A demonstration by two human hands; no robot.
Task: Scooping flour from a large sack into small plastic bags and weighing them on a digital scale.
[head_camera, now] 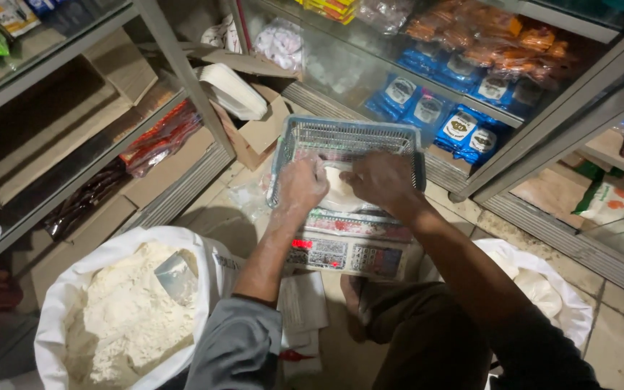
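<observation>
Both hands are working on a small clear bag (341,193) of white flour that's sitting in a blue wire basket (305,141) on top of a digital scale (348,249). The left hand (301,184) is curling its fingers around the bag's left side, closed down fairly tight on the plastic. The right hand (382,180) is bunching over the top right of the bag, fingers folded in and pinching the plastic; can't make out exactly how the fingertips are sitting since the knuckles are covering them. The bag is looking like a rounded lump, mostly hidden between the hands, so I can't tell which way its neck is pointing or where its long axis is running. A big white sack (59,303) of flour is sitting open near the left elbow, with a metal scoop (176,276) poking out of it.
</observation>
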